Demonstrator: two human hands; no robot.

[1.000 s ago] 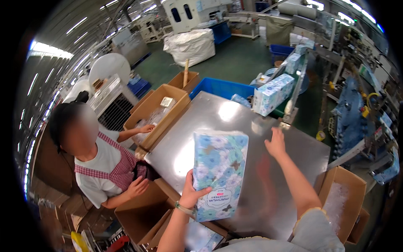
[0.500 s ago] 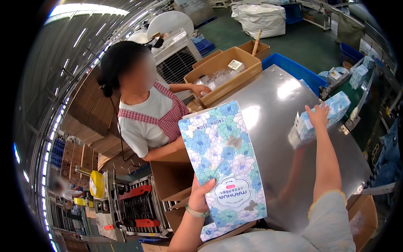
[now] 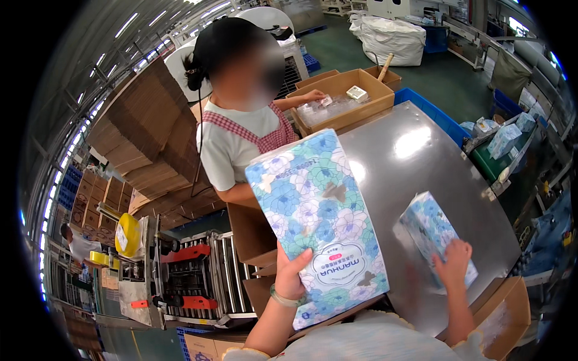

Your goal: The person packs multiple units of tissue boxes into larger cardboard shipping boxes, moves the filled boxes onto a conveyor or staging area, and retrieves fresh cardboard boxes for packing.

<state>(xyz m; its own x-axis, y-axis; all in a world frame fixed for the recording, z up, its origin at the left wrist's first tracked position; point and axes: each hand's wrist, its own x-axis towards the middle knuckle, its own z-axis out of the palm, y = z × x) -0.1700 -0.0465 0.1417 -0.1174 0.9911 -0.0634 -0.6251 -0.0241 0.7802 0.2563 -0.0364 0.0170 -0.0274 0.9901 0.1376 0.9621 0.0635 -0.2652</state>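
Left hand (image 3: 293,274) grips large pack (image 3: 328,204) at 7 o'clock: one-sided hold risks tilt. Right hand (image 3: 454,262), holding small pack (image 3: 428,219) wide-fingered, may slip.

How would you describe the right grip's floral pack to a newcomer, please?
Find the metal table. Toward its right side, the right grip holds a blue floral pack. Unlike the broad-faced pack in the left grip, it shows a narrow face.

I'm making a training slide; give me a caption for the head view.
Left hand holds a large floral pack; right hand grasps a second floral pack at a metal table.
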